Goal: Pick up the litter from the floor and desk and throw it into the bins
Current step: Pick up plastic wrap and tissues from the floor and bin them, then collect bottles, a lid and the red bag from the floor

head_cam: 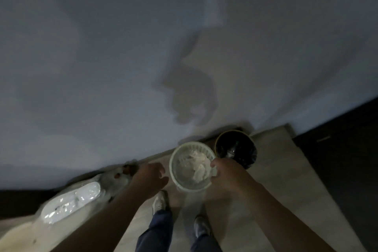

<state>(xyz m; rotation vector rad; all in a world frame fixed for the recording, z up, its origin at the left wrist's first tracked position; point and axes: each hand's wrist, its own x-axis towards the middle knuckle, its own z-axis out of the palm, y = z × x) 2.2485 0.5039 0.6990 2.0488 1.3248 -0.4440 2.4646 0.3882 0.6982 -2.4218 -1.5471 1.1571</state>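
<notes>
A white slotted plastic bin (pixel 176 161) stands on the pale floor by the wall, with crumpled white paper (pixel 197 162) inside it. A black bin (pixel 245 145) stands just to its right, with something shiny in it. My right hand (pixel 227 172) hangs over the white bin's right rim, fingers curled down at the paper. The blur hides whether it grips anything. My left hand (pixel 152 176) hovers left of the white bin, fingers relaxed and holding nothing.
A white object in clear plastic wrap (pixel 71 202) lies on the floor at the left by the wall. Small brown bits (pixel 124 171) lie near the skirting. Dark furniture (pixel 347 159) fills the right side. My shoes (pixel 160 200) stand just before the bins.
</notes>
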